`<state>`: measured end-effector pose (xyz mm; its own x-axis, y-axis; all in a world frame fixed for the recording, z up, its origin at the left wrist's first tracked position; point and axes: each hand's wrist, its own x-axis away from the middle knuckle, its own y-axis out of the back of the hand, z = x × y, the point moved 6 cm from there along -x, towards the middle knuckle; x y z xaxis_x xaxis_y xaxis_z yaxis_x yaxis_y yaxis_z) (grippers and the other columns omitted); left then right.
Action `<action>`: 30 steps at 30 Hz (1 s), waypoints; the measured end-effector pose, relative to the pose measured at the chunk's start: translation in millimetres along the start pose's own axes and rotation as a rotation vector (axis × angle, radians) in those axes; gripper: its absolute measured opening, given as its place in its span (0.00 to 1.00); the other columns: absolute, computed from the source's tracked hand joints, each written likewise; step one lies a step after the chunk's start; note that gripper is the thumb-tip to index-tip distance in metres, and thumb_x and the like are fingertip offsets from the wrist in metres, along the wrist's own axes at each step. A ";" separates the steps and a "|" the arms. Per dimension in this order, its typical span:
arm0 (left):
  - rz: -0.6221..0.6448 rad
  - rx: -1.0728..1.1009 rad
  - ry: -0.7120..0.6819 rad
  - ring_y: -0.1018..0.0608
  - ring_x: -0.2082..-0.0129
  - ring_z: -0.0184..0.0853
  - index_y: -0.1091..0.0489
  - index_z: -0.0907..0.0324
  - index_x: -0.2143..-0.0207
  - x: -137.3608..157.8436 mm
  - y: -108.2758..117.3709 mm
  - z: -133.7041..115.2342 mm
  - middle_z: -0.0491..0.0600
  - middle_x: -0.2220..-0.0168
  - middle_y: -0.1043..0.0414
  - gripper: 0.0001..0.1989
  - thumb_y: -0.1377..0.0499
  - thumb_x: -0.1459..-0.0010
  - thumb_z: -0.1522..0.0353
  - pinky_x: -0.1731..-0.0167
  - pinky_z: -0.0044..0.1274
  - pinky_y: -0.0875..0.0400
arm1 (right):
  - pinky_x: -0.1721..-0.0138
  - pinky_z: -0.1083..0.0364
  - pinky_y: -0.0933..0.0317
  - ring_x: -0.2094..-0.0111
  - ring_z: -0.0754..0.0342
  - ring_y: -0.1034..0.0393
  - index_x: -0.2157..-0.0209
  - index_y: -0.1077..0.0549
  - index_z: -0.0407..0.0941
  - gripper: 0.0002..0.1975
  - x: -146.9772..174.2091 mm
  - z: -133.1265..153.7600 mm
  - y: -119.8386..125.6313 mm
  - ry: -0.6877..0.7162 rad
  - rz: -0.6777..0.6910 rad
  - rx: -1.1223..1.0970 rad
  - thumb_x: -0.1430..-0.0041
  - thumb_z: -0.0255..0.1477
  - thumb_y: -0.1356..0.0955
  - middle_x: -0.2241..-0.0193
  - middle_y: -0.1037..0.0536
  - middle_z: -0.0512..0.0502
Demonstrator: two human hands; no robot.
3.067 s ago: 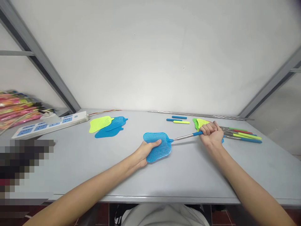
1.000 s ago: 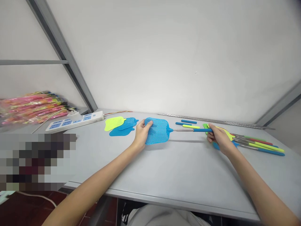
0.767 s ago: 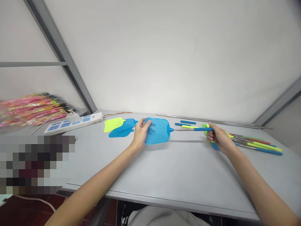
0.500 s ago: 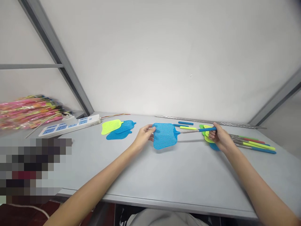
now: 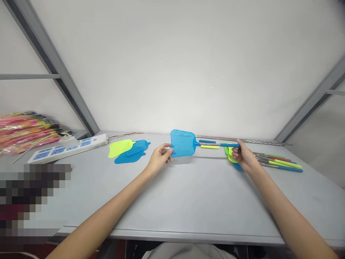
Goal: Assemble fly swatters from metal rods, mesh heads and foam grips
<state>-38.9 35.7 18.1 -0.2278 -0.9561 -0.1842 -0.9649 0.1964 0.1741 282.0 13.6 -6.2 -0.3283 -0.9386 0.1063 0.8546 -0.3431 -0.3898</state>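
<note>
**Blue fly swatter, held level between two hands**

Item: one blue fly swatter (image 5: 183,143), raised above the grey table (image 5: 194,201).
Right hand (image 5: 244,155): closed around the handle (image 5: 229,145) near its end, apparently bearing the weight.
Left hand (image 5: 160,157): fingers at the mesh head's near-left corner, perhaps steadying it; whether they pinch, cannot tell.
Left stock: one yellow-green swatter head (image 5: 118,148) and two blue swatter heads (image 5: 128,157), overlapping, probably grouped to save space.
Right stock: stacked swatters (image 5: 291,165), handles rightward, seemingly aligned for tidiness, close by the right hand.
Rear: loose handle sleeves (image 5: 210,147); metal rods (image 5: 261,141) along the wall (image 5: 161,72).
Edges: front edge (image 5: 199,236) beneath the forearms; room seems widest nearward.
</note>
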 end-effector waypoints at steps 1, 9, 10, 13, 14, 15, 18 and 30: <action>0.002 -0.006 -0.010 0.29 0.80 0.30 0.37 0.62 0.61 -0.1 -0.4 -0.3 0.45 0.81 0.34 0.18 0.46 0.53 0.61 0.82 0.19 0.38 | 0.90 0.64 0.50 0.89 0.65 0.50 0.84 0.45 0.44 0.18 -0.4 0.7 0.2 0.005 0.002 -0.009 0.55 0.39 0.34 0.89 0.43 0.58; 0.038 0.007 -0.012 0.28 0.81 0.30 0.36 0.64 0.61 1.5 -7.2 -3.2 0.46 0.81 0.32 0.18 0.45 0.53 0.62 0.83 0.20 0.38 | 0.91 0.64 0.48 0.88 0.65 0.45 0.81 0.40 0.43 0.14 0.1 6.5 4.5 0.110 -0.066 -0.020 0.58 0.37 0.33 0.85 0.37 0.57; 0.037 0.010 -0.015 0.28 0.82 0.30 0.36 0.64 0.61 1.4 -7.1 -3.1 0.46 0.81 0.32 0.18 0.45 0.53 0.62 0.83 0.20 0.38 | 0.91 0.64 0.47 0.87 0.64 0.43 0.80 0.39 0.43 0.14 1.3 7.4 4.2 0.137 -0.079 -0.015 0.58 0.37 0.32 0.84 0.36 0.57; 0.004 0.021 -0.027 0.29 0.82 0.30 0.35 0.64 0.62 -0.2 -3.3 -1.2 0.46 0.82 0.32 0.17 0.45 0.54 0.62 0.83 0.20 0.38 | 0.90 0.64 0.45 0.84 0.62 0.38 0.78 0.36 0.43 0.12 6.7 13.1 3.4 0.254 -0.135 0.057 0.59 0.37 0.31 0.81 0.32 0.55; -0.015 0.023 -0.031 0.28 0.82 0.30 0.35 0.64 0.63 -1.2 -1.0 -0.4 0.46 0.82 0.32 0.17 0.45 0.54 0.62 0.83 0.20 0.38 | 0.90 0.65 0.44 0.83 0.62 0.37 0.77 0.35 0.43 0.12 8.7 15.3 1.9 0.287 -0.134 0.088 0.59 0.37 0.31 0.80 0.32 0.54; -0.036 0.024 -0.035 0.28 0.82 0.30 0.35 0.64 0.63 -2.3 1.7 0.1 0.46 0.82 0.32 0.17 0.45 0.54 0.62 0.83 0.20 0.38 | 0.89 0.65 0.43 0.82 0.62 0.36 0.77 0.34 0.43 0.12 10.3 16.9 -0.8 0.304 -0.111 0.108 0.59 0.37 0.31 0.79 0.31 0.53; -0.088 0.025 -0.052 0.28 0.82 0.31 0.35 0.63 0.63 -5.5 8.9 -0.5 0.46 0.81 0.32 0.17 0.44 0.55 0.62 0.83 0.20 0.37 | 0.87 0.64 0.40 0.80 0.60 0.34 0.77 0.33 0.41 0.11 12.4 17.4 -10.0 0.265 0.017 0.071 0.58 0.35 0.31 0.77 0.28 0.49; -0.181 -0.355 -0.127 0.29 0.76 0.31 0.32 0.56 0.64 -17.6 44.5 -4.8 0.48 0.69 0.30 0.15 0.46 0.55 0.61 0.74 0.21 0.37 | 0.78 0.69 0.35 0.82 0.64 0.34 0.80 0.36 0.41 0.07 -13.6 23.9 42.0 0.257 -0.267 -0.236 0.50 0.25 0.36 0.85 0.31 0.53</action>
<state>-77.2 60.2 33.8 -0.0942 -0.9295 -0.3565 -0.8911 -0.0809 0.4465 332.0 11.0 -2.2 -0.6401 -0.7682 0.0124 0.6205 -0.5264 -0.5812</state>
